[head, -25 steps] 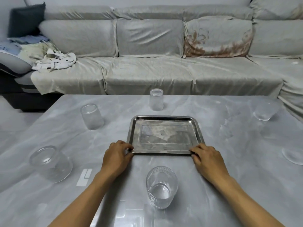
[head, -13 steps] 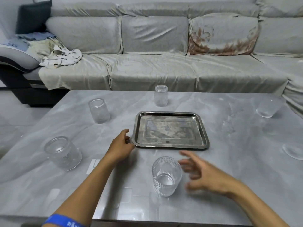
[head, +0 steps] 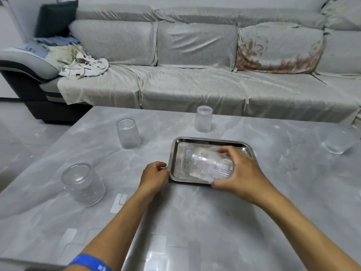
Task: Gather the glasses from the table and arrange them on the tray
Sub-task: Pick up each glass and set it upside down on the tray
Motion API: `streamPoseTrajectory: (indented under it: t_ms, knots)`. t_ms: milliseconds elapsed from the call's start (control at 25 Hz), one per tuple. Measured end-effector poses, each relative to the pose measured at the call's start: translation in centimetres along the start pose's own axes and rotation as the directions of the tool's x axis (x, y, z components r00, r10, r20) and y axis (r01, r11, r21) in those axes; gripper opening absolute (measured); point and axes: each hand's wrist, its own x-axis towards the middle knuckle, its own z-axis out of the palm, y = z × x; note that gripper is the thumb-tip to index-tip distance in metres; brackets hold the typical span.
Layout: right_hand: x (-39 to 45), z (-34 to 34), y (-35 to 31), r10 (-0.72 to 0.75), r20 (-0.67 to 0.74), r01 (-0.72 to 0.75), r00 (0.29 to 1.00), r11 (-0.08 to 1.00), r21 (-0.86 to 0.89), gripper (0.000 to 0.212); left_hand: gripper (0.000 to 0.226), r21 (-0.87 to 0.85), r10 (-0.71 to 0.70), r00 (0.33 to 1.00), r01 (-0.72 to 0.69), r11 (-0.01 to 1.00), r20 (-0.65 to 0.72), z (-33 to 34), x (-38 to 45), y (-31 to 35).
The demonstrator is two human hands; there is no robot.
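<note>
A steel tray (head: 176, 142) lies on the grey marble table (head: 254, 212). My right hand (head: 244, 174) grips a ribbed clear glass (head: 211, 166), tilted on its side and blurred, over the tray's near half. My left hand (head: 154, 176) rests with curled fingers against the tray's near left corner. Other clear glasses stand upside down on the table: one at near left (head: 83, 183), one at mid left (head: 128, 135), one behind the tray (head: 203, 118). A low glass (head: 339, 143) sits at far right.
A long sofa (head: 195, 85) covered in pale cloth runs along the table's far side, with crumpled clothes (head: 84, 66) at its left end. The table's left edge drops to a tiled floor (head: 23, 137). A blue band (head: 91, 264) circles my left wrist.
My right hand took the ribbed glass from the table in front of the tray and carried it, tilting, over the tray. My left hand moved back against the tray's corner.
</note>
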Motion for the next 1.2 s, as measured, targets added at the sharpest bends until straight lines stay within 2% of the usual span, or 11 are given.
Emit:
streamPoseTrajectory:
  t_ms: [120,360,480,680,760,840,920,960,1080,1120,1200]
  knots:
    - [4.9,0.4,-1.6,0.021,-0.081,-0.017,0.996,0.999,0.050,0.070,0.027,0.056,-0.006,1.000,0.006,0.998,-0.013,0.6,0.5,-0.3]
    - [9.7,5.8,-2.3,-0.048,0.035,0.051,0.998,0.992,-0.118,0.088,0.026,0.054,0.002,1.000,-0.001,0.999,-0.025,1.1,1.6,-0.7]
    - [10.0,6.9,-2.4,-0.087,0.022,0.089,0.996,0.987,-0.135,0.082,0.023,0.053,0.005,1.000,-0.004,0.999,-0.020,1.3,1.7,-1.0]
    - [9.6,6.7,-2.4,-0.072,0.048,0.078,0.996,0.988,-0.130,0.078,0.034,0.073,0.019,1.000,-0.020,0.997,0.012,0.6,1.4,-0.8]
    - [7.8,6.8,-2.9,-0.108,-0.060,0.100,0.992,0.986,-0.130,0.082,0.043,0.189,0.115,0.993,-0.112,0.976,-0.009,-1.3,0.5,0.5]
    - [5.0,7.5,-3.1,-0.172,-0.261,0.156,0.950,0.984,-0.081,0.069,0.042,0.407,0.348,0.917,-0.247,0.879,-0.196,-4.7,-0.9,1.7]
    - [1.4,8.7,-3.4,-0.220,-0.335,0.223,0.916,0.974,-0.030,0.053,0.043,0.591,0.505,0.733,-0.175,0.787,-0.456,-9.2,-2.3,1.4]
    - [-0.1,9.3,-3.6,-0.235,-0.317,0.241,0.919,0.970,-0.020,0.049,0.049,0.627,0.487,0.686,-0.056,0.777,-0.542,-11.2,-2.7,0.6]
    - [-2.5,10.2,-4.4,-0.242,-0.191,0.251,0.951,0.968,0.027,0.040,0.072,0.502,0.076,0.852,0.231,0.834,-0.518,-15.1,-3.8,-2.7]
    - [-2.9,10.1,-4.6,-0.245,-0.181,0.258,0.952,0.965,0.054,0.037,0.074,0.440,-0.018,0.892,0.241,0.865,-0.452,-15.5,-3.9,-3.6]
    - [-3.4,9.7,-4.8,-0.230,-0.199,0.254,0.952,0.962,0.103,0.035,0.074,0.380,-0.011,0.908,0.186,0.906,-0.419,-15.7,-4.1,-4.4]
